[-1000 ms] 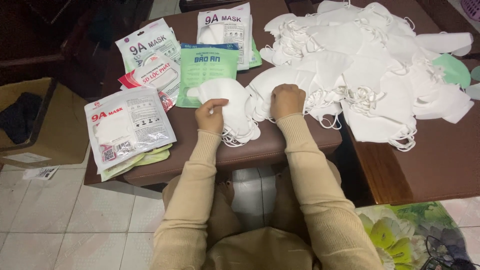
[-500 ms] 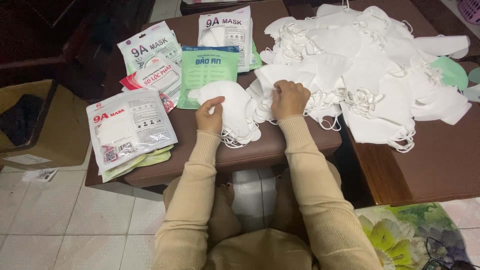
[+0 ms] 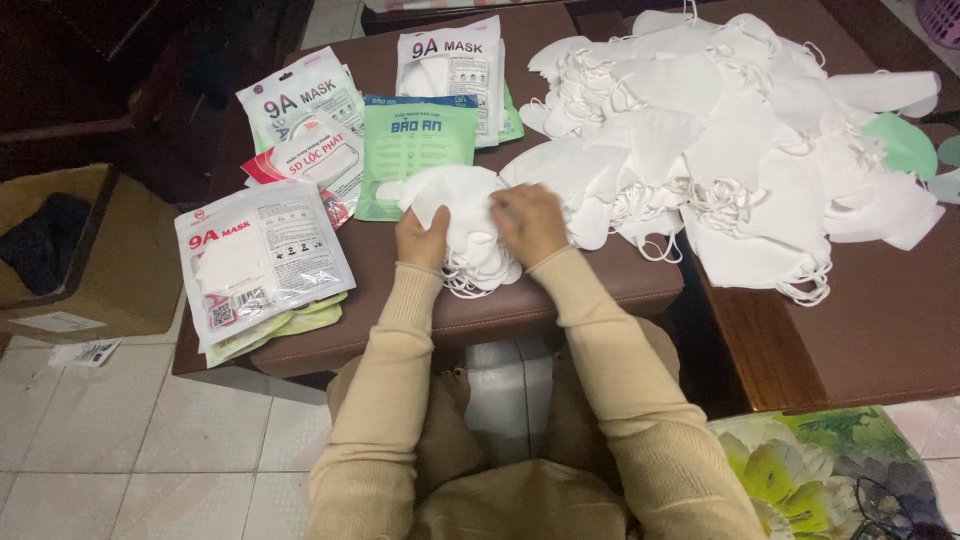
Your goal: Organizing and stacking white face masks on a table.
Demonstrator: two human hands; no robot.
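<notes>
Head view: my left hand (image 3: 422,240) and right hand (image 3: 530,222) both grip the mask stack (image 3: 462,215) on the bench (image 3: 600,285), pile (image 3: 730,140) just beside.

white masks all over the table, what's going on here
A person in beige sleeves sits at a brown padded table with both hands on a small stack of white fabric face masks. The left hand grips its left edge and the right hand presses on its right side. A large loose heap of white masks spreads to the right. Sealed mask packets lie to the left: a green packet just behind the stack and a clear white packet near the table's front corner.
</notes>
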